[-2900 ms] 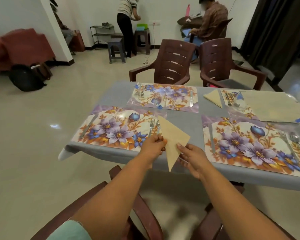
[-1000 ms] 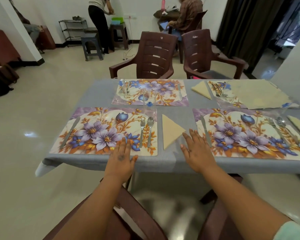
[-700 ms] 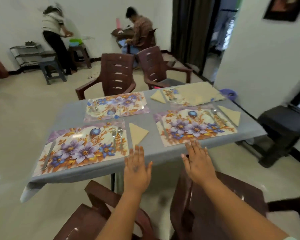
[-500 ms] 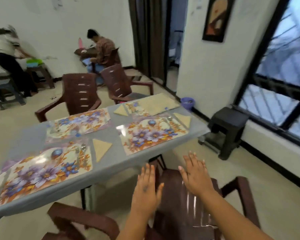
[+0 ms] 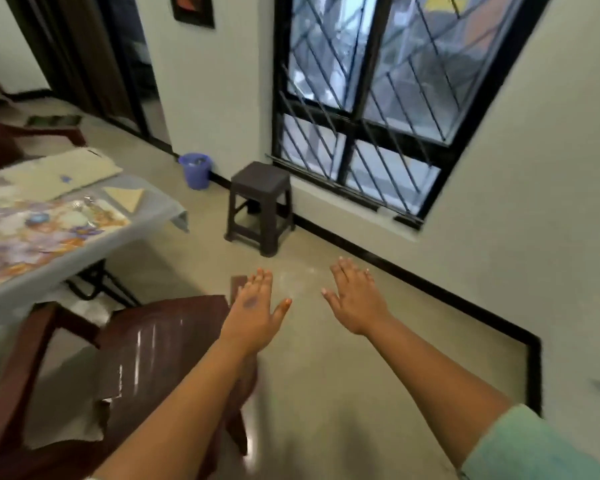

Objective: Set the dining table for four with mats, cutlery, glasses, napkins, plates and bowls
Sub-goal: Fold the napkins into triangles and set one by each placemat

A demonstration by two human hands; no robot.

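Left hand [image 5: 253,306] and right hand [image 5: 355,299] are held spread and empty above the floor; plates and bowls are best fetched two-handed, clear of the chair [image 5: 146,355] beside the worktop [image 5: 160,209].

I can read no words, numbers, labels or brand marks anywhere in front of me. The framed picture [image 5: 192,10] on the wall is cut off at the top and shows no lettering, and the floral mat [image 5: 45,230] on the worktop [image 5: 160,211] is blurred, carrying only a flower pattern.
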